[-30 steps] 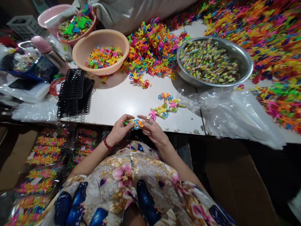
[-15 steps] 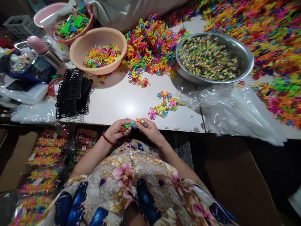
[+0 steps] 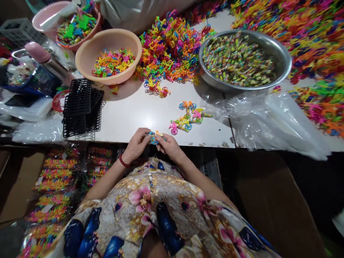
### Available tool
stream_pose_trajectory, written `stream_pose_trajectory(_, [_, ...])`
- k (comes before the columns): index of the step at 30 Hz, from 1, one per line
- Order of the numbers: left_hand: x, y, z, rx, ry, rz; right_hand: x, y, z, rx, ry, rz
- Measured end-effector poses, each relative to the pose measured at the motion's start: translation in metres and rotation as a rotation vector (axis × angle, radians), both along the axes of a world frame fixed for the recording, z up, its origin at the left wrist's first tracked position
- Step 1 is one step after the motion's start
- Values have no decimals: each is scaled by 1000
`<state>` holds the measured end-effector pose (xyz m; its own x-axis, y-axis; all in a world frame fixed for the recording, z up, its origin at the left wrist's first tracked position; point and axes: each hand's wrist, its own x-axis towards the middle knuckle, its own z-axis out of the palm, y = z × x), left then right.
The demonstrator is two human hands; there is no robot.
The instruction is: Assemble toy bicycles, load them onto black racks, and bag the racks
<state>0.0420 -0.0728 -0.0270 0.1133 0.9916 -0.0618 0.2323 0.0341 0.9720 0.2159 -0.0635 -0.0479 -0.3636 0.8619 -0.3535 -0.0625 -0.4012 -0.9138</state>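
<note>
Between the fingertips of both hands is a small plastic toy bicycle (image 3: 154,139) with blue wheels and an orange part, just off the table's front edge. My left hand (image 3: 136,144), with a red bead bracelet at the wrist, pinches it from the left. From the other side, my right hand (image 3: 171,147) grips it with thumb and fingers, which hide part of it. A small group of toy bicycles (image 3: 185,122) in pink, yellow, blue and orange lies on the white table (image 3: 129,114), some with patterned candy-like tubes attached.
A peach bowl (image 3: 83,59) of plastic pieces, a big toy heap (image 3: 172,50) and a metal basin (image 3: 286,68) of wrapped tubes stand behind. Black plastic racks (image 3: 80,96) lie left, clear plastic bags (image 3: 279,122) right. Packed toys (image 3: 57,173) sit below the table at left.
My left hand has shifted its fingers on the toy, and the green and red pieces seen in it before no longer show. The blue wheels now face up more plainly. The view has shifted slightly.
</note>
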Motion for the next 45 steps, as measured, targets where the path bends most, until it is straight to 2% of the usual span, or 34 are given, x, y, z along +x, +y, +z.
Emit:
stream_pose_trajectory(2, [1, 0, -3, -4, 17, 17, -2, 1, -1, -115, 109, 9])
stream_pose_trajectory(5, [1, 0, -4, -102, -8, 19, -5, 2, -2, -254, 249, 23])
stream_pose_trajectory(10, [1, -1, -6, -119, -29, 59, -7, -1, -4, -267, 330, 0])
stream_pose_trajectory(15, [2, -1, -5, -47, 110, 47, -7, -6, -6, -91, 199, 28])
stream_pose_trajectory(19, [2, -1, -8, 121, 369, 11, -3, -5, -5, 69, -1, 63])
stream_pose_trajectory(24, [-2, 0, -16, 358, 705, -56, 1, -3, 1, 287, -318, 22])
stream_pose_trajectory(29, [-4, 2, -17, 550, 874, -140, 0, -6, 10, 497, -552, 15])
stream_pose_trajectory(32, [-2, 1, -18, 579, 816, -127, -1, -7, 13, 596, -650, 17])
stream_pose_trajectory(36, [3, -3, -20, 571, 663, -21, -1, -8, 12, 708, -804, 9])
stream_pose_trajectory(38, [5, -4, -21, 568, 610, -9, 0, -8, 11, 731, -847, 15])
stream_pose_trajectory(41, [6, -5, -19, 596, 478, -20, 2, -8, 10, 707, -837, -2])
stream_pose_trajectory(45, [6, -7, -15, 678, 357, -66, 9, -5, 3, 664, -684, -35])
